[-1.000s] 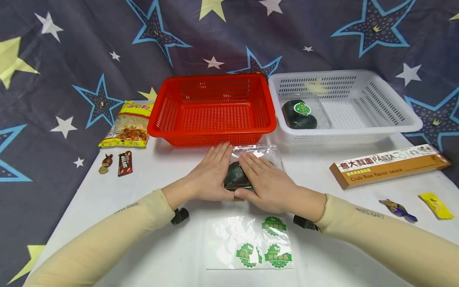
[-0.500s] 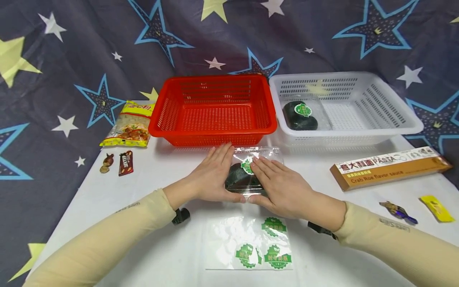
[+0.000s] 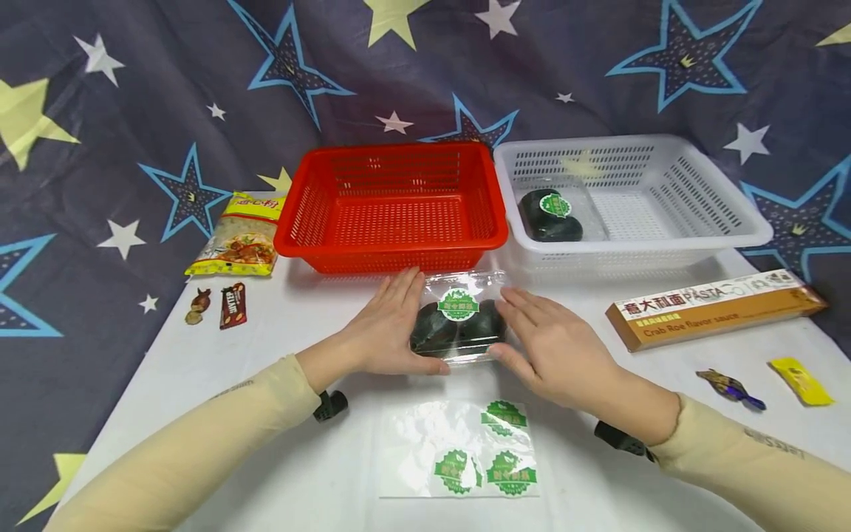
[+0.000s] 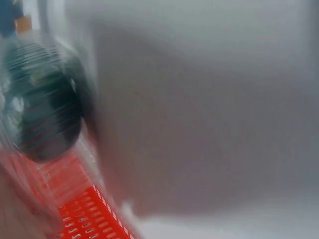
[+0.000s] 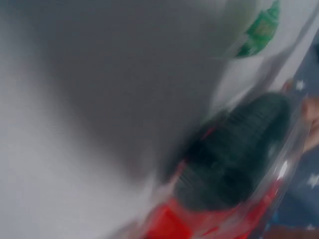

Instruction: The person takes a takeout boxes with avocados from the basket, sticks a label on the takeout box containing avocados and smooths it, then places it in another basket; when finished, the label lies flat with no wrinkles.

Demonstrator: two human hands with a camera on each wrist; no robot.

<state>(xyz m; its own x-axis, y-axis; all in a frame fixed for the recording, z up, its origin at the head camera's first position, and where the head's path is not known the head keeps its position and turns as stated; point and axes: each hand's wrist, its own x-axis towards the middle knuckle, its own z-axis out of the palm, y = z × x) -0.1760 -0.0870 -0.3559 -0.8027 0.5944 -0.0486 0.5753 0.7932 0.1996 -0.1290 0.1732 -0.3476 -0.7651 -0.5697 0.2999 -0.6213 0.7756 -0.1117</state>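
A clear plastic box (image 3: 465, 349) lies on the white table in front of the red basket. Inside are dark green, avocado-like fruits (image 3: 435, 330), and a round green-and-white sticker (image 3: 458, 304) sits on its lid. My left hand (image 3: 380, 325) rests along the box's left side, fingers extended and thumb at the near edge. On the opposite side my right hand (image 3: 557, 343) has its fingertips at the box's right edge, fingers extended. Nearer to me lies a sheet of green stickers (image 3: 459, 436). Both wrist views are blurred; the left one shows a dark fruit (image 4: 42, 104) through clear plastic.
Behind the box stand a red basket (image 3: 399, 258) and a white basket (image 3: 691, 242) holding another stickered box (image 3: 552, 214). A yellow food packet (image 3: 239, 235) and small wrapped sweets (image 3: 233, 306) lie left. A pasta box (image 3: 718, 309) and more sweets (image 3: 731, 388) lie right.
My right hand has slid off the lid to the right, uncovering the round sticker on the box. The left hand stays at the box's left side.
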